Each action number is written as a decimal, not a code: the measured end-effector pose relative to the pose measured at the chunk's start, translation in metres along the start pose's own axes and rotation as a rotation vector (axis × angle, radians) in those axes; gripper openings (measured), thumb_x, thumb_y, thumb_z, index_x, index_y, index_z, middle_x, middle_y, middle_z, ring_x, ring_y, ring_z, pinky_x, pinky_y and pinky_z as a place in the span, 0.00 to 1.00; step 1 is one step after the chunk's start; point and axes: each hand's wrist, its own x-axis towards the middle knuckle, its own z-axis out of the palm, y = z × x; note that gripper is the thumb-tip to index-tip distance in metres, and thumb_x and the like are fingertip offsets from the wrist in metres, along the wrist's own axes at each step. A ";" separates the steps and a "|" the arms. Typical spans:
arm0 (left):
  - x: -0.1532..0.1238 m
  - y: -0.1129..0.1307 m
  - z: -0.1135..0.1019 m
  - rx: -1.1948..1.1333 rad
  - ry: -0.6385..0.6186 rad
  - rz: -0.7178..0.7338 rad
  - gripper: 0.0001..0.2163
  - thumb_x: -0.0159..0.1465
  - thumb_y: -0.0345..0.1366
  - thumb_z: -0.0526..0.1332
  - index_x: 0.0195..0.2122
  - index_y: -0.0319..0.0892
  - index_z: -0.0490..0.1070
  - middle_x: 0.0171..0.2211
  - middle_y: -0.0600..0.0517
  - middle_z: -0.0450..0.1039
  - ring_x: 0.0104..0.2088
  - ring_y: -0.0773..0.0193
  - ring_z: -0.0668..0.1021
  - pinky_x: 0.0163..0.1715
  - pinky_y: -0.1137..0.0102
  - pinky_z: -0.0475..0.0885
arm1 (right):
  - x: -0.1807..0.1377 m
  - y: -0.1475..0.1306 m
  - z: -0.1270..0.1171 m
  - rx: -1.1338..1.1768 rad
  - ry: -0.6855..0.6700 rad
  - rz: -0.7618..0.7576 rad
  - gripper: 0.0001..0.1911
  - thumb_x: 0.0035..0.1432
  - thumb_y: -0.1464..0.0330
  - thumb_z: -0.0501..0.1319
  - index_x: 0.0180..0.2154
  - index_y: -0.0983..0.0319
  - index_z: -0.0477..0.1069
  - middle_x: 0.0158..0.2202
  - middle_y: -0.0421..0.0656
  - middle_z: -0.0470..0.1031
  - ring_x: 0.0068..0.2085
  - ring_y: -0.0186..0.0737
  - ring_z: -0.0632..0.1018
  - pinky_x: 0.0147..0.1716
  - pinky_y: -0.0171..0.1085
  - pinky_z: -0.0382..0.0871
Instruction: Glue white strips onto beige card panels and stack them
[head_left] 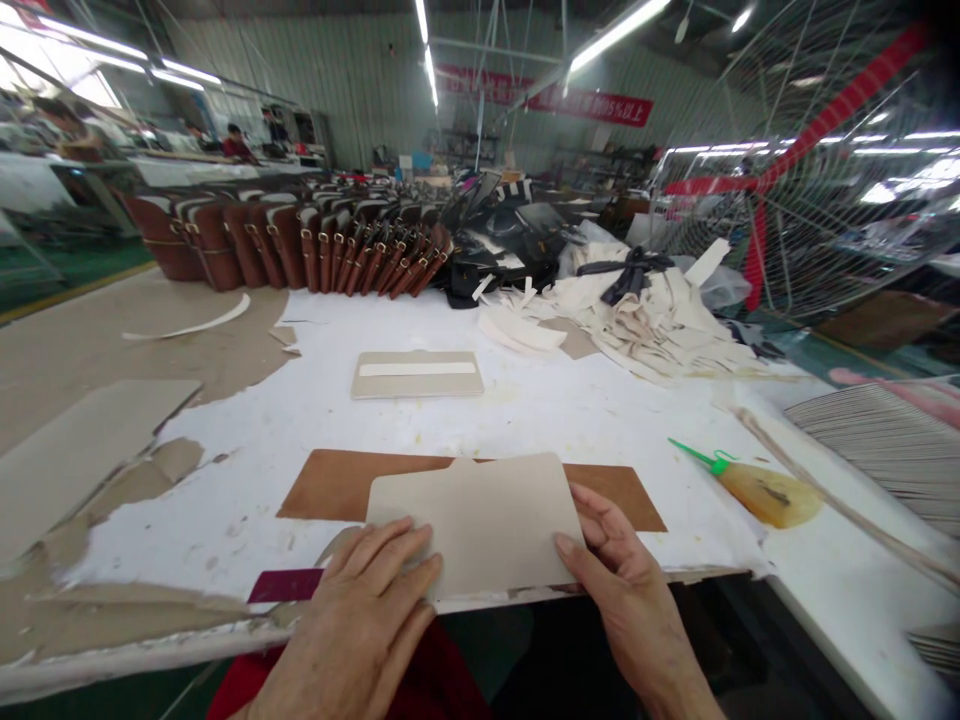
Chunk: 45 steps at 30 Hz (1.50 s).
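Observation:
A light grey board panel (487, 520) with rounded corners lies over a brown leather strip (330, 485) near the table's front edge. Flat on the panel's left part rest the outstretched fingers of my left hand (375, 590). My right hand (619, 570) pinches the panel's right edge between thumb and fingers. Beside my left hand lies a dark purple strip (283, 586). Farther back is another grey panel (418, 386) with a white strip (417, 370) across it. The middle of the leather strip is hidden beneath the panel in my hands.
A glue bottle (772, 495) with a green nozzle lies at the right. Brown leather bags (247, 245) stand in a row at the back left. Pale scraps (660, 315) are heaped back right, before a large caged fan (757, 185). Grey sheets (892, 440) are stacked far right.

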 end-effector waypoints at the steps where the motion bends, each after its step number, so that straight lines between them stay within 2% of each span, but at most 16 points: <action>1: 0.005 0.007 -0.003 -0.110 -0.011 -0.053 0.17 0.67 0.31 0.61 0.56 0.51 0.75 0.56 0.47 0.79 0.57 0.50 0.78 0.57 0.53 0.76 | -0.003 0.001 0.003 -0.016 0.030 -0.041 0.31 0.62 0.57 0.69 0.62 0.58 0.66 0.54 0.52 0.83 0.49 0.51 0.85 0.47 0.48 0.82; 3: 0.016 0.025 -0.005 -0.407 -0.040 -0.198 0.18 0.65 0.33 0.64 0.56 0.53 0.75 0.53 0.48 0.80 0.50 0.53 0.81 0.52 0.60 0.79 | -0.012 0.006 0.012 -0.145 0.096 -0.170 0.27 0.64 0.60 0.68 0.62 0.57 0.68 0.55 0.50 0.82 0.53 0.50 0.84 0.49 0.45 0.82; 6: 0.030 0.050 -0.003 -0.933 -0.078 -0.502 0.22 0.59 0.34 0.69 0.56 0.52 0.75 0.52 0.47 0.80 0.46 0.54 0.82 0.46 0.63 0.80 | -0.029 0.020 0.032 -0.448 0.148 -0.469 0.23 0.67 0.66 0.64 0.62 0.55 0.69 0.53 0.47 0.83 0.53 0.48 0.84 0.50 0.44 0.82; 9: 0.036 0.064 0.003 -1.382 -0.032 -0.773 0.23 0.54 0.37 0.74 0.52 0.47 0.75 0.49 0.45 0.81 0.46 0.51 0.83 0.45 0.63 0.79 | -0.041 0.033 0.053 -0.628 0.127 -0.768 0.27 0.67 0.73 0.60 0.65 0.52 0.66 0.49 0.44 0.85 0.50 0.49 0.85 0.50 0.48 0.82; 11: 0.035 0.068 0.005 -1.478 0.044 -0.887 0.21 0.55 0.42 0.75 0.48 0.46 0.75 0.45 0.45 0.82 0.45 0.51 0.83 0.47 0.62 0.78 | -0.043 0.036 0.061 -0.654 0.076 -0.916 0.35 0.65 0.78 0.58 0.70 0.51 0.60 0.49 0.44 0.85 0.49 0.49 0.85 0.47 0.47 0.83; 13: 0.031 0.067 0.005 -1.443 0.124 -0.946 0.18 0.59 0.46 0.74 0.47 0.44 0.77 0.44 0.46 0.82 0.46 0.52 0.82 0.49 0.62 0.77 | -0.040 0.036 0.060 -0.672 0.002 -1.002 0.40 0.62 0.80 0.60 0.71 0.51 0.58 0.49 0.44 0.85 0.48 0.49 0.86 0.46 0.46 0.84; 15: 0.027 0.064 0.003 -1.434 0.158 -0.989 0.19 0.61 0.49 0.72 0.47 0.43 0.78 0.44 0.45 0.82 0.45 0.52 0.82 0.47 0.63 0.77 | -0.037 0.033 0.053 -0.677 -0.095 -0.961 0.37 0.60 0.77 0.64 0.68 0.52 0.63 0.51 0.46 0.84 0.47 0.50 0.86 0.43 0.45 0.85; 16: 0.026 0.062 0.003 -1.461 0.158 -1.017 0.19 0.61 0.50 0.72 0.47 0.43 0.79 0.43 0.45 0.82 0.44 0.52 0.82 0.44 0.64 0.78 | -0.036 0.031 0.050 -0.640 -0.148 -0.887 0.34 0.60 0.74 0.66 0.66 0.52 0.66 0.51 0.47 0.84 0.46 0.50 0.86 0.42 0.44 0.85; 18: 0.024 0.060 0.002 -1.531 0.135 -1.079 0.21 0.59 0.52 0.73 0.46 0.43 0.80 0.41 0.46 0.83 0.39 0.55 0.82 0.37 0.66 0.78 | -0.035 0.028 0.046 -0.469 -0.221 -0.644 0.27 0.64 0.69 0.65 0.63 0.52 0.69 0.53 0.48 0.82 0.44 0.48 0.86 0.40 0.42 0.85; 21: 0.025 0.058 0.002 -1.599 0.098 -1.102 0.21 0.56 0.52 0.75 0.42 0.42 0.82 0.35 0.47 0.82 0.31 0.61 0.79 0.31 0.69 0.76 | -0.034 0.024 0.049 -0.145 -0.171 -0.334 0.21 0.68 0.67 0.62 0.61 0.53 0.68 0.50 0.48 0.82 0.44 0.43 0.84 0.40 0.38 0.82; 23: 0.027 0.058 0.002 -1.632 0.084 -1.080 0.19 0.56 0.50 0.76 0.41 0.42 0.82 0.34 0.47 0.82 0.29 0.63 0.77 0.30 0.70 0.74 | -0.032 0.024 0.055 -0.044 -0.127 -0.240 0.20 0.68 0.65 0.64 0.60 0.54 0.68 0.47 0.47 0.82 0.43 0.41 0.83 0.40 0.36 0.81; 28: 0.028 0.058 0.003 -1.709 0.073 -1.030 0.16 0.57 0.47 0.76 0.42 0.43 0.82 0.36 0.49 0.83 0.32 0.62 0.80 0.34 0.70 0.74 | -0.027 0.027 0.060 -0.028 -0.154 -0.164 0.23 0.67 0.63 0.65 0.61 0.56 0.65 0.46 0.46 0.80 0.40 0.39 0.82 0.39 0.36 0.80; 32: 0.028 0.057 0.005 -1.753 0.055 -0.982 0.15 0.58 0.45 0.76 0.42 0.44 0.83 0.35 0.49 0.83 0.36 0.59 0.82 0.38 0.69 0.75 | -0.030 0.023 0.066 -0.057 -0.099 -0.142 0.25 0.66 0.61 0.65 0.61 0.57 0.64 0.42 0.44 0.81 0.37 0.38 0.81 0.36 0.35 0.78; 38: 0.029 0.055 0.008 -1.692 0.022 -0.918 0.11 0.59 0.44 0.75 0.31 0.42 0.82 0.28 0.53 0.80 0.29 0.65 0.76 0.39 0.70 0.72 | -0.035 0.015 0.076 -0.057 -0.026 -0.146 0.25 0.61 0.63 0.68 0.58 0.58 0.67 0.37 0.40 0.82 0.33 0.37 0.81 0.36 0.35 0.77; 43: 0.025 0.054 0.012 -1.571 -0.030 -0.874 0.12 0.62 0.46 0.72 0.41 0.43 0.83 0.35 0.51 0.82 0.39 0.58 0.78 0.44 0.68 0.71 | -0.035 0.012 0.070 -0.158 0.010 -0.200 0.16 0.61 0.65 0.67 0.50 0.57 0.71 0.34 0.38 0.83 0.32 0.36 0.81 0.35 0.33 0.77; 45: 0.024 0.054 0.012 -1.541 -0.031 -0.875 0.12 0.62 0.46 0.71 0.42 0.44 0.83 0.36 0.51 0.82 0.40 0.58 0.78 0.45 0.68 0.71 | -0.035 0.014 0.066 -0.209 -0.019 -0.212 0.12 0.63 0.65 0.66 0.48 0.57 0.72 0.33 0.39 0.83 0.33 0.36 0.82 0.35 0.33 0.77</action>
